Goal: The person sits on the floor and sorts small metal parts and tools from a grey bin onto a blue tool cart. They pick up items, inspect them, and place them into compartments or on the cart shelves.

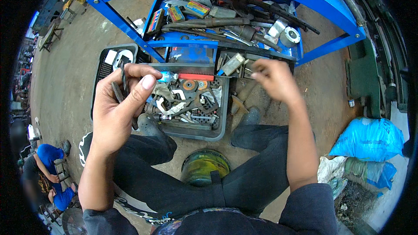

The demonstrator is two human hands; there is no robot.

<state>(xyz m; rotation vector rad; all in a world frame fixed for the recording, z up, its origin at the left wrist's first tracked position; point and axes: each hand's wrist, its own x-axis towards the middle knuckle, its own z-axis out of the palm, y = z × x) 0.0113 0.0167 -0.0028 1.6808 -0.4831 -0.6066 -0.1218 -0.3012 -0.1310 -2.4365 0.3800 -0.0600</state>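
Pinching a dark threaded metal bolt between thumb and fingers, my left hand holds it up over the grey plastic crate of scrap metal parts. My right hand hovers blurred beyond the crate, fingers curled; I cannot tell whether it holds anything.

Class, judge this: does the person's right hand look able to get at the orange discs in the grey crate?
Probably yes: the right hand hovers beside the grey crate, and the orange discs lie uncovered on top.
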